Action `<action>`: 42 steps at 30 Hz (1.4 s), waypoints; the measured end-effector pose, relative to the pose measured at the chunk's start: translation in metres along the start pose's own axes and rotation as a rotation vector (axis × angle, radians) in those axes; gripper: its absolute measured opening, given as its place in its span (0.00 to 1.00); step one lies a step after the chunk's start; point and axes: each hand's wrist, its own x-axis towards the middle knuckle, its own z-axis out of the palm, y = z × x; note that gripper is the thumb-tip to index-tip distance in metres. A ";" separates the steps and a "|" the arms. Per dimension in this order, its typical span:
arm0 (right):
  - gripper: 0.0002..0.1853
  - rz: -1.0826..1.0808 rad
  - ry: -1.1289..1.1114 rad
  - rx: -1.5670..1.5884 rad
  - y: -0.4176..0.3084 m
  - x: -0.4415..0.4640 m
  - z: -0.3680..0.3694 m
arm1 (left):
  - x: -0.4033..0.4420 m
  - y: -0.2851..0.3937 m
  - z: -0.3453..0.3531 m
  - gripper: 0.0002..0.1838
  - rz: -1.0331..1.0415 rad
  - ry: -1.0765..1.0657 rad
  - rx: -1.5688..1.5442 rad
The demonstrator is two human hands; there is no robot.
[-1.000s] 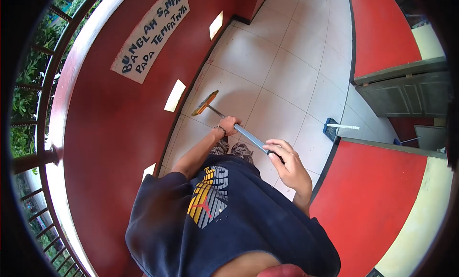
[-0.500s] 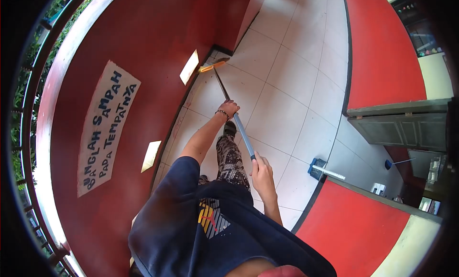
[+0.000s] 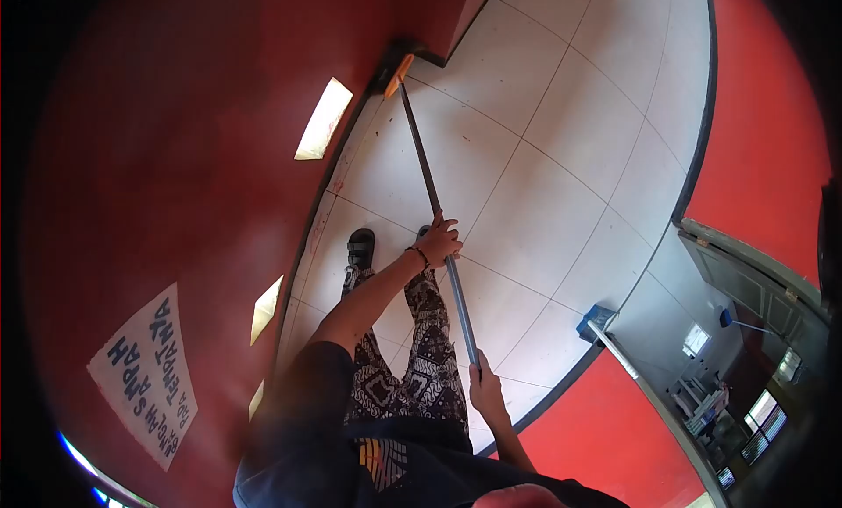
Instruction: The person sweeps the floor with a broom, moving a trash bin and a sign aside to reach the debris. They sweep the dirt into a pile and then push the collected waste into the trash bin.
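Broom [image 3: 399, 76] slants through left hand [image 3: 438, 242] and right hand [image 3: 486, 392], fingers [image 3: 450, 225] closed around its handle [image 3: 460, 306].

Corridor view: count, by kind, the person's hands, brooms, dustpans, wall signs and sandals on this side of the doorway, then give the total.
Hands: 2, the left hand and right hand
Brooms: 1, the held broom
Dustpans: 1, the blue dustpan
Signs: 1, the wall sign
Sandals: 2, one sandal and the partly hidden sandal
Total: 7

Smooth, glossy pale floor tiles [image 3: 491, 157]; smooth metal-looking broom handle [image 3: 419, 148]; patterned cloth trousers [image 3: 430, 359].
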 end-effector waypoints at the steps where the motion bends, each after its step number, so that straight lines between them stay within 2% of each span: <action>1: 0.23 -0.030 0.046 0.071 0.015 0.000 0.008 | 0.000 0.003 0.008 0.10 -0.005 -0.024 -0.019; 4: 0.21 0.195 0.002 0.404 0.029 -0.012 0.037 | -0.012 0.011 0.034 0.12 0.090 -0.074 -0.020; 7: 0.19 0.199 0.015 0.514 0.034 -0.027 0.068 | -0.027 0.015 0.028 0.14 0.092 -0.130 0.050; 8: 0.18 0.261 -0.010 0.622 0.029 -0.034 0.075 | -0.029 0.017 0.017 0.14 0.096 -0.134 0.047; 10: 0.17 0.260 0.008 0.689 0.008 -0.048 0.088 | -0.039 0.016 -0.006 0.15 0.123 -0.302 0.081; 13: 0.15 0.221 0.007 0.762 -0.017 -0.047 0.135 | -0.050 -0.004 -0.042 0.15 0.242 -0.226 0.070; 15: 0.13 0.155 -0.006 0.752 -0.036 -0.030 0.175 | -0.047 -0.041 -0.068 0.13 0.271 -0.278 0.221; 16: 0.14 0.179 -0.022 0.815 -0.075 -0.012 0.183 | -0.049 -0.069 -0.073 0.12 0.291 -0.267 0.313; 17: 0.15 0.205 -0.039 0.876 -0.120 0.006 0.195 | -0.054 -0.106 -0.072 0.12 0.310 -0.326 0.377; 19: 0.18 0.181 -0.081 0.773 -0.167 0.010 0.246 | -0.074 -0.155 -0.088 0.10 0.297 -0.575 0.415; 20: 0.18 0.183 -0.082 0.774 -0.179 0.009 0.268 | -0.091 -0.169 -0.088 0.09 0.276 -0.555 0.382; 21: 0.19 0.114 0.024 0.649 -0.187 0.011 0.289 | -0.099 -0.181 -0.086 0.09 0.278 -0.556 0.388; 22: 0.21 0.053 0.129 0.528 -0.192 0.012 0.305 | -0.107 -0.191 -0.084 0.09 0.283 -0.381 0.239; 23: 0.23 0.130 0.022 0.615 -0.211 0.008 0.277 | -0.119 -0.193 -0.079 0.10 0.285 -0.216 0.079; 24: 0.22 0.187 -0.057 0.580 -0.204 -0.002 0.268 | -0.121 -0.180 -0.087 0.12 0.203 -0.256 -0.034; 25: 0.22 0.226 -0.125 0.539 -0.195 -0.003 0.257 | -0.122 -0.171 -0.084 0.12 0.213 -0.254 -0.037; 27: 0.22 0.228 -0.122 0.502 -0.179 -0.022 0.222 | -0.134 -0.137 -0.069 0.11 0.150 -0.120 -0.157; 29: 0.21 0.288 -0.168 0.315 -0.157 -0.053 0.196 | -0.150 -0.100 -0.044 0.08 0.111 -0.031 -0.278; 31: 0.20 0.302 -0.157 0.244 -0.112 -0.096 0.192 | -0.177 -0.054 -0.012 0.07 0.067 -0.005 -0.307; 33: 0.21 0.166 -0.226 0.179 -0.090 -0.143 0.170 | -0.208 -0.001 0.000 0.06 -0.010 0.057 -0.429; 34: 0.20 0.203 -0.245 0.121 -0.085 -0.167 0.158 | -0.226 0.020 0.008 0.05 -0.026 -0.051 -0.374; 35: 0.20 0.242 -0.266 0.066 -0.084 -0.189 0.151 | -0.242 0.043 0.008 0.07 -0.035 -0.044 -0.418; 37: 0.15 0.580 -0.182 0.114 -0.085 -0.222 0.151 | -0.275 0.082 0.012 0.07 -0.054 -0.129 -0.375; 38: 0.15 0.591 -0.189 0.113 -0.064 -0.247 0.164 | -0.292 0.100 0.014 0.07 -0.050 -0.099 -0.381; 40: 0.14 0.369 -0.130 0.097 0.020 -0.297 0.212 | -0.299 0.115 0.007 0.07 -0.050 -0.067 -0.394; 41: 0.14 0.377 -0.140 0.091 0.062 -0.314 0.236 | -0.302 0.120 0.004 0.07 -0.048 -0.079 -0.413; 42: 0.14 0.365 -0.098 0.080 0.070 -0.319 0.246 | -0.304 0.123 -0.001 0.07 -0.049 -0.090 -0.432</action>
